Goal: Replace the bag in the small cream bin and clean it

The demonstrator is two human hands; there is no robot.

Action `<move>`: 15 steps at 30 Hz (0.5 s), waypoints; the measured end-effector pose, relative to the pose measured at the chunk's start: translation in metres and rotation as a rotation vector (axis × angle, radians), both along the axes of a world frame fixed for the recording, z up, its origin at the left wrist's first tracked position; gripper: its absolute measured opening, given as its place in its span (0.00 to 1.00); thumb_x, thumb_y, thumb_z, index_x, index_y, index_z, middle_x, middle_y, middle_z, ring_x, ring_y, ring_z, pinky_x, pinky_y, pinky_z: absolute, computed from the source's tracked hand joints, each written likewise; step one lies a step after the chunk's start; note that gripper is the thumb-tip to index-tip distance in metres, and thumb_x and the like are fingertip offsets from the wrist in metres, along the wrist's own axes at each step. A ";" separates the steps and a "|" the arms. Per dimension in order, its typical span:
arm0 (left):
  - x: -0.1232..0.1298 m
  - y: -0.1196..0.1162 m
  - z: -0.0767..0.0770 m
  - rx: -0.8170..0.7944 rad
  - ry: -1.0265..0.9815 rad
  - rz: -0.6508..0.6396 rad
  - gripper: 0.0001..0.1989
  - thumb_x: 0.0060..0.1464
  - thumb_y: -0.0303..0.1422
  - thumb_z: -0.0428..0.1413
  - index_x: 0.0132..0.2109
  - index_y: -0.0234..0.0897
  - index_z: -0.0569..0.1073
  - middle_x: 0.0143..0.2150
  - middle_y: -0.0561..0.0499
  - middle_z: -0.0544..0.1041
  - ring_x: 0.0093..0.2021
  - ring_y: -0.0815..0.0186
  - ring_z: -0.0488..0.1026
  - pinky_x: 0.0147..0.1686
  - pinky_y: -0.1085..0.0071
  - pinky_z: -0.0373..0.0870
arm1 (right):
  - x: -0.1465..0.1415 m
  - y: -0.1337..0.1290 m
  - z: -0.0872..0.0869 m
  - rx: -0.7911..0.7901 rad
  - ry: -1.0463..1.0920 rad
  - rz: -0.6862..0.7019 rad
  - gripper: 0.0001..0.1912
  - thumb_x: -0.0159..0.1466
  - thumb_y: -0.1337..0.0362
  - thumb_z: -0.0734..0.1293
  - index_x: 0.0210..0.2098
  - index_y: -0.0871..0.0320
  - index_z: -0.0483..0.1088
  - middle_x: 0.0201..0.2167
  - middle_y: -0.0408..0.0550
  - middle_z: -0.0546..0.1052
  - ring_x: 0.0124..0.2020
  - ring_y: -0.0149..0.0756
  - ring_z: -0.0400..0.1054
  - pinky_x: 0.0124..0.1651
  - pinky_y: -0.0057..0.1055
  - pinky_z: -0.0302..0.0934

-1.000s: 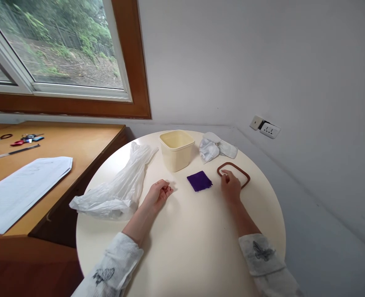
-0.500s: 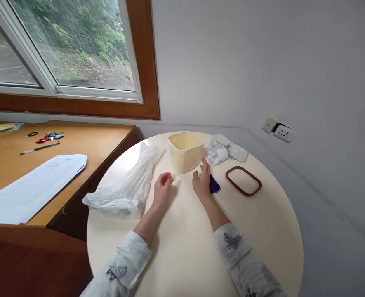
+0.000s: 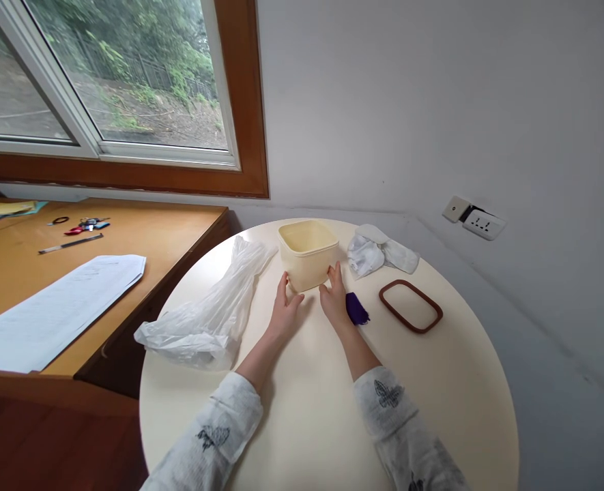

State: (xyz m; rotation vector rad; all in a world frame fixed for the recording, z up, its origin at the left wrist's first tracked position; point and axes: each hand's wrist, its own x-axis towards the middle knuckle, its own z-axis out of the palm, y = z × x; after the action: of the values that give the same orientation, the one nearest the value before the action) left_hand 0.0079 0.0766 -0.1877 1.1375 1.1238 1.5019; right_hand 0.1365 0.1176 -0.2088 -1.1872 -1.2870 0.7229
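Note:
A cream plastic container [image 3: 306, 262], roughly square with an open top, stands upright toward the far side of the round table. At its lower left corner is my left hand [image 3: 284, 310], fingers along the side and thumb toward the front. My right hand [image 3: 335, 300] takes the lower right corner in a similar way, so the container sits between both hands. Just right of my right wrist lies a small dark purple item [image 3: 357, 309]. A brown rounded rectangular ring [image 3: 411, 329] rests flat farther right.
A crumpled white plastic bag [image 3: 204, 327] lies on the left of the round table [image 3: 312, 416]. Bunched white cloth [image 3: 378, 251] is at the back right. On the adjoining wooden desk [image 3: 179, 221] are papers [image 3: 66, 307], a pen [image 3: 71, 243] and keys [image 3: 89, 224].
Both hands have moved forward to the container, and their fingers now meet its lower corners. My left hand has opened from its curled pose and shifted right. The view has shifted slightly.

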 end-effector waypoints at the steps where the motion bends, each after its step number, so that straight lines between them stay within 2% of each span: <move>1: 0.000 0.000 0.001 0.000 -0.016 0.009 0.31 0.43 0.27 0.57 0.56 0.49 0.61 0.63 0.51 0.56 0.65 0.60 0.46 0.63 0.57 0.40 | 0.000 -0.001 0.001 0.013 -0.006 -0.015 0.41 0.54 0.71 0.59 0.64 0.57 0.39 0.58 0.55 0.61 0.59 0.37 0.55 0.58 0.42 0.53; 4: -0.001 -0.002 0.004 0.001 -0.045 0.046 0.29 0.43 0.27 0.58 0.54 0.50 0.63 0.60 0.52 0.60 0.64 0.60 0.49 0.62 0.58 0.41 | 0.001 -0.008 0.005 0.056 -0.054 -0.079 0.35 0.54 0.73 0.58 0.62 0.58 0.49 0.50 0.53 0.68 0.51 0.36 0.63 0.54 0.40 0.58; 6: -0.002 -0.004 0.006 0.011 -0.049 0.066 0.28 0.44 0.27 0.57 0.53 0.49 0.64 0.59 0.51 0.62 0.64 0.60 0.49 0.62 0.58 0.43 | 0.001 -0.015 0.009 0.085 -0.130 -0.097 0.30 0.53 0.74 0.56 0.57 0.58 0.59 0.45 0.52 0.69 0.47 0.36 0.65 0.52 0.39 0.59; 8: -0.003 -0.005 0.008 0.037 -0.046 0.069 0.26 0.45 0.27 0.56 0.53 0.48 0.64 0.59 0.51 0.62 0.63 0.60 0.51 0.61 0.59 0.46 | 0.000 -0.023 0.014 0.099 -0.206 -0.105 0.27 0.53 0.76 0.55 0.51 0.58 0.66 0.44 0.53 0.69 0.48 0.37 0.64 0.53 0.40 0.58; 11: -0.004 -0.007 0.011 0.081 -0.040 0.060 0.26 0.47 0.27 0.53 0.55 0.48 0.63 0.58 0.50 0.63 0.60 0.60 0.57 0.58 0.60 0.51 | -0.007 -0.038 0.018 0.088 -0.262 -0.127 0.28 0.53 0.77 0.55 0.52 0.60 0.65 0.50 0.56 0.66 0.54 0.41 0.59 0.57 0.43 0.54; 13: -0.004 -0.008 0.014 0.103 -0.054 0.068 0.26 0.48 0.28 0.51 0.55 0.48 0.62 0.57 0.50 0.64 0.58 0.61 0.59 0.58 0.62 0.53 | -0.014 -0.051 0.016 0.069 -0.282 -0.107 0.31 0.53 0.77 0.54 0.56 0.62 0.61 0.56 0.57 0.61 0.59 0.43 0.54 0.60 0.44 0.50; 15: -0.006 -0.009 0.016 0.072 -0.088 0.077 0.25 0.50 0.29 0.50 0.56 0.48 0.61 0.58 0.52 0.64 0.60 0.63 0.56 0.59 0.65 0.51 | -0.022 -0.066 0.012 0.047 -0.299 -0.049 0.34 0.54 0.77 0.54 0.60 0.62 0.54 0.62 0.55 0.54 0.63 0.43 0.47 0.63 0.45 0.46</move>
State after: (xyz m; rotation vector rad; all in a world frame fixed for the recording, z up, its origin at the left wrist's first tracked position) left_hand 0.0023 0.0680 -0.1713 1.0765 1.0721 1.6481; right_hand 0.1144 0.0521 -0.1970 -1.3191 -1.5061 0.4883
